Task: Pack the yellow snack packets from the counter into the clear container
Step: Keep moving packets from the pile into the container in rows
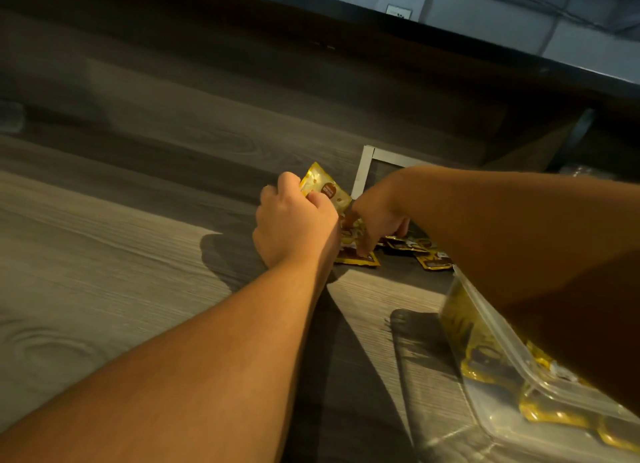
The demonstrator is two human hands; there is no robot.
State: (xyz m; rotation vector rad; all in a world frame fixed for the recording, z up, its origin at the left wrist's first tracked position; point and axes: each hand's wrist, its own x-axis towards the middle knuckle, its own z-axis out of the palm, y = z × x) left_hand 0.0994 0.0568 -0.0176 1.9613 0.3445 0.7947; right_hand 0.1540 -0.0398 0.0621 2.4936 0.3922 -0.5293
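My left hand (298, 220) grips a yellow snack packet (323, 187) that sticks up past its fingers. Just to the right, my right hand (375, 223) reaches down with curled fingers that pinch another yellow packet (356, 256) lying on the wooden counter (114, 240). Several more yellow packets (433, 260) lie in a loose heap behind my right forearm. The clear container (491, 355) stands at the lower right with yellow packets inside, partly hidden by my right arm.
A metal-framed inset (363, 171) sits in the counter just beyond the hands. The counter's dark back edge (450, 36) runs diagonally across the top, with a wall socket (398, 12) behind it. A raised shelf (536, 150) lies at the right.
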